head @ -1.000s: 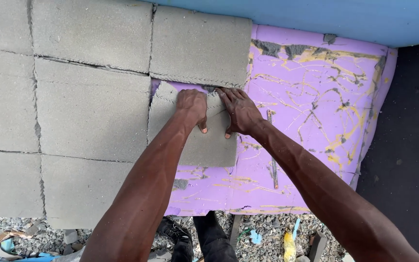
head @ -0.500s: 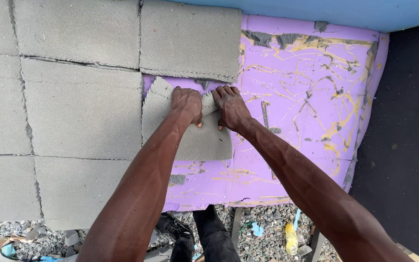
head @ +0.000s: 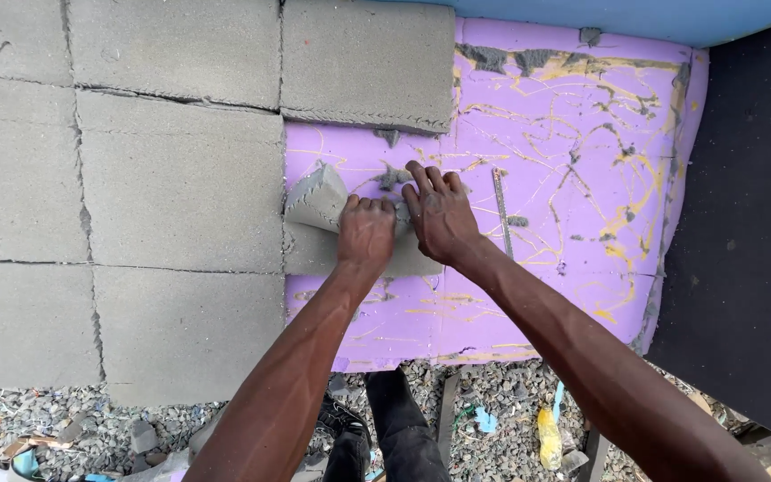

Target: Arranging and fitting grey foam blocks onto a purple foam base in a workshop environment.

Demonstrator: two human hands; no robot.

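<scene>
Purple foam panel (head: 573, 178), streaked with yellow glue lines and grey residue, lies flat with a blue edge at the far side and a dark panel to the right. Grey foam slabs (head: 180, 187) cover its left part in a tiled grid; one more slab (head: 368, 62) sits at the far centre.

Small grey foam piece (head: 323, 219) lies on the purple, butted against the right edge of the grid. Its far-left corner is curled up off the surface; the near part lies flat.

Step in hand, as judged: working this piece loose. Best done with a slow, low pull so the foam does not tear, while the other hand holds the panel flat close beside the lifted part.

Left hand (head: 366, 234): fingers closed, gripping the piece's far edge, knuckles up, forearm reaching from near.

Right hand (head: 439, 214): fingers open, spread, palm pressed flat, touching the piece's right edge and the purple beside it. Thin dark strip (head: 501, 210) just right of it.
</scene>
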